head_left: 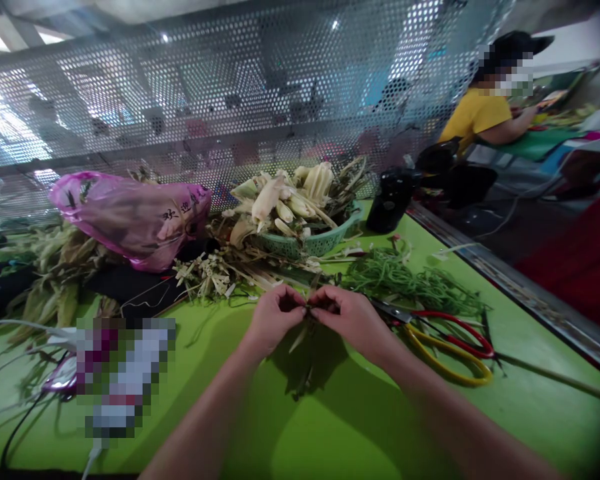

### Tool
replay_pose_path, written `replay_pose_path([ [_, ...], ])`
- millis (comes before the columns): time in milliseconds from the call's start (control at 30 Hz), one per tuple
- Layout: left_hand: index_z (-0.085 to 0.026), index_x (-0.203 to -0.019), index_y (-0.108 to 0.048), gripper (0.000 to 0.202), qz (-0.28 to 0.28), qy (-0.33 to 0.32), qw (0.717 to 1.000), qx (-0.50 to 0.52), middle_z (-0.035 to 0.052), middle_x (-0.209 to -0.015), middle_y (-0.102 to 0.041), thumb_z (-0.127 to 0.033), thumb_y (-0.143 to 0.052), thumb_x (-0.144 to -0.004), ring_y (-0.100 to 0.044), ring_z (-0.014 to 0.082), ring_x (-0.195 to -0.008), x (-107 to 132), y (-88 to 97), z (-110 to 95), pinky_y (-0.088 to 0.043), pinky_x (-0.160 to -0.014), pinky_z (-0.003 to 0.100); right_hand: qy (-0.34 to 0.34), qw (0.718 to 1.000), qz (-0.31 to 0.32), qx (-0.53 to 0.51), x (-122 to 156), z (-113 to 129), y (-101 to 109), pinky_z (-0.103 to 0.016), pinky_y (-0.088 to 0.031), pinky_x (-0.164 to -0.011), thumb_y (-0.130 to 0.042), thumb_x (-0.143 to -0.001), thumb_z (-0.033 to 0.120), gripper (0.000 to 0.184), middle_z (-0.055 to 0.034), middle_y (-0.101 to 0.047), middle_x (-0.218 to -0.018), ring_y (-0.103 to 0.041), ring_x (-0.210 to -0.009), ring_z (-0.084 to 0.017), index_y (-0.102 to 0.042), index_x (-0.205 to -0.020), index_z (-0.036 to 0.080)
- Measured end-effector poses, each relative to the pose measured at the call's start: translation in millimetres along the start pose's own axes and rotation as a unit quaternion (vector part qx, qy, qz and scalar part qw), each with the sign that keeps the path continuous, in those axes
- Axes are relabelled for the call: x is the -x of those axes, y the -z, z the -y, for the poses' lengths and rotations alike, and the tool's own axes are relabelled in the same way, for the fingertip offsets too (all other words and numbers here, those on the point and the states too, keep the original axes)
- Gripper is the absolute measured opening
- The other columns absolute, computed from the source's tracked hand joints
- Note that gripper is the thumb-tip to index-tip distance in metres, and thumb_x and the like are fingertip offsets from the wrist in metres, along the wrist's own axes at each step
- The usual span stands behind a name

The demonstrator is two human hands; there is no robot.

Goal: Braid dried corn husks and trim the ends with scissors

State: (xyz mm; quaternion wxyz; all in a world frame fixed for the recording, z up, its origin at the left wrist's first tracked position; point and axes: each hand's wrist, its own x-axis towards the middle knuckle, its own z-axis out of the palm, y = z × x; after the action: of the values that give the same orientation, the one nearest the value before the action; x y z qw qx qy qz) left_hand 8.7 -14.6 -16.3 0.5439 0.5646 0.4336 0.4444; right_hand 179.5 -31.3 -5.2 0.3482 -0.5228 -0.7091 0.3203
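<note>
My left hand (276, 317) and my right hand (349, 316) meet above the green table (360, 413), thumbs and fingertips pinched together. Between them is a small bundle of thin, dull plant strips (310, 328), with loose ends pointing up and hanging down. Its exact form is partly hidden by my fingers. Right of my right hand lie scissors (450, 339) with one red and one yellow handle. A tangle of green strands (413, 279) sits behind them. Cut pale husk pieces (205, 275) are scattered beyond my left hand.
A green basket (313, 247) heaped with corn husks (287, 200) stands at the back, beside a black container (393, 200). Left are a pink plastic bag (140, 220), dried husks (55, 287), a white power strip (135, 373) and cords. A person in yellow (475, 113) sits beyond.
</note>
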Motion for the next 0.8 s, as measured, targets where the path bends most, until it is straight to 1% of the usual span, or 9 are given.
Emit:
replay_pose_path([
  [100, -0.015, -0.077, -0.061, 0.014, -0.008, -0.033, 0.998, -0.049, -0.0001, -0.072, -0.061, -0.009, -0.062, -0.064, -0.056, 0.0120, -0.068, 0.0, -1.1, 2.1, -0.043, -0.068, 0.025, -0.010, 0.999, -0.016, 0.032, 0.5, -0.3, -1.9, -0.026, -0.042, -0.060, -0.060, -0.079, 0.024, 0.005, 0.0008, -0.066, -0.069, -0.058, -0.065, -0.016, -0.063, -0.078, 0.020],
  [233, -0.016, -0.084, -0.064, 0.020, -0.021, -0.077, 0.988, -0.134, 0.0019, -0.077, -0.066, -0.008, -0.057, -0.068, -0.059, 0.0138, -0.071, 1.8, -3.3, 2.0, -0.046, -0.070, 0.026, -0.013, 0.998, -0.019, 0.063, 1.5, 1.3, -3.1, -0.025, -0.039, -0.058, -0.057, -0.078, 0.020, 0.005, 0.0016, -0.063, -0.067, -0.056, -0.063, -0.015, -0.060, -0.075, 0.020],
  [333, -0.018, -0.087, -0.067, 0.024, -0.032, -0.114, 0.973, -0.200, 0.0025, -0.081, -0.068, -0.007, -0.055, -0.070, -0.060, 0.0148, -0.073, 3.7, -4.3, 1.0, -0.046, -0.071, 0.027, -0.010, 0.999, -0.017, 0.049, 1.6, 0.8, -4.1, -0.025, -0.038, -0.057, -0.056, -0.079, 0.020, 0.005, 0.0020, -0.061, -0.066, -0.054, -0.062, -0.015, -0.059, -0.074, 0.020],
  [433, -0.020, -0.083, -0.068, 0.021, -0.051, -0.143, 0.958, -0.242, 0.0023, -0.081, -0.068, -0.007, -0.055, -0.072, -0.059, 0.0154, -0.075, 5.3, -4.8, 1.0, -0.044, -0.071, 0.027, -0.006, 0.999, -0.022, 0.025, 0.8, -0.9, -5.2, -0.024, -0.038, -0.057, -0.056, -0.079, 0.022, 0.005, 0.0025, -0.059, -0.065, -0.053, -0.062, -0.014, -0.058, -0.075, 0.020],
  [600, -0.020, -0.082, -0.067, 0.019, -0.062, -0.157, 0.955, -0.245, 0.0020, -0.081, -0.067, -0.007, -0.054, -0.074, -0.059, 0.0159, -0.077, 6.6, -5.2, 2.5, -0.043, -0.072, 0.027, -0.011, 0.998, -0.020, -0.050, -1.4, -2.9, -5.7, -0.025, -0.043, -0.060, -0.058, -0.077, 0.022, 0.003, 0.0010, -0.063, -0.071, -0.057, -0.066, -0.015, -0.059, -0.079, 0.020],
  [700, -0.020, -0.082, -0.066, 0.019, -0.061, -0.156, 0.957, -0.238, 0.0022, -0.082, -0.066, -0.007, -0.054, -0.076, -0.059, 0.0160, -0.078, 6.5, -5.4, 1.8, -0.043, -0.073, 0.026, -0.017, 0.995, -0.021, -0.091, -2.4, -3.6, -5.4, -0.027, -0.047, -0.065, -0.058, -0.077, 0.021, 0.007, -0.0007, -0.066, -0.076, -0.061, -0.071, -0.016, -0.060, -0.084, 0.020],
  [800, -0.020, -0.081, -0.065, 0.017, -0.053, -0.166, 0.958, -0.227, 0.0029, -0.083, -0.065, -0.007, -0.055, -0.077, -0.058, 0.0163, -0.080, 5.8, -5.3, 0.9, -0.043, -0.074, 0.027, -0.016, 0.994, -0.019, -0.110, -3.1, -4.9, -5.3, -0.029, -0.049, -0.072, -0.057, -0.079, 0.019, 0.014, -0.0024, -0.069, -0.084, -0.063, -0.077, -0.017, -0.063, -0.091, 0.020],
])
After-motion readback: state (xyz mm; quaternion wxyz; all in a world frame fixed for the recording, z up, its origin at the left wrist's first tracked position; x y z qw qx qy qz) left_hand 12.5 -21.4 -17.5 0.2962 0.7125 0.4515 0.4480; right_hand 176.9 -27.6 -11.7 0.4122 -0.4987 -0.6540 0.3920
